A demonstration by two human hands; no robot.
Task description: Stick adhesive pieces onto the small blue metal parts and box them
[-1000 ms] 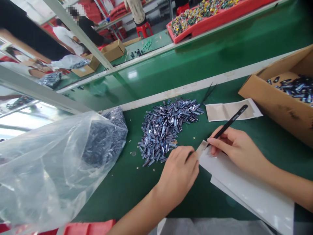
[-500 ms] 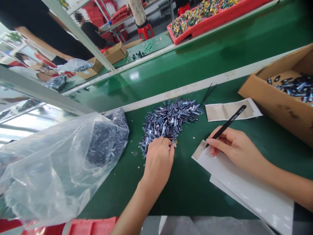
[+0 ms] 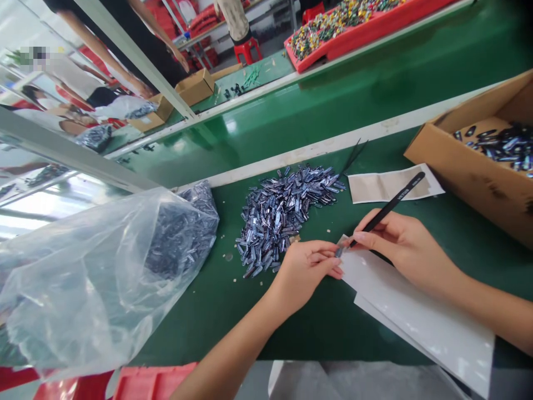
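My left hand (image 3: pixel 306 272) sits just right of a heap of shiny blue metallic pieces (image 3: pixel 283 216), and its fingertips pinch a small blue piece (image 3: pixel 339 251). My right hand (image 3: pixel 400 250) grips black tweezers (image 3: pixel 387 210), whose tip almost meets that piece. Under the right hand lies a white sheet (image 3: pixel 420 311) with a tan corner (image 3: pixel 343 243). A beige paper strip (image 3: pixel 375 188) lies beyond the tweezers, and thin dark tweezers (image 3: pixel 353 156) rest at the heap's far edge.
To the right stands an open cardboard box (image 3: pixel 487 166) holding dark blue pieces. A clear plastic bag (image 3: pixel 104 278) of similar pieces fills the left. A white rail (image 3: pixel 316 150) edges the green bench; beyond it lies a red tray (image 3: pixel 333 39) of colourful pieces.
My left hand has moved right from the heap to the white sheet's corner, with a small piece in its fingertips. My right hand and tweezers have barely moved.
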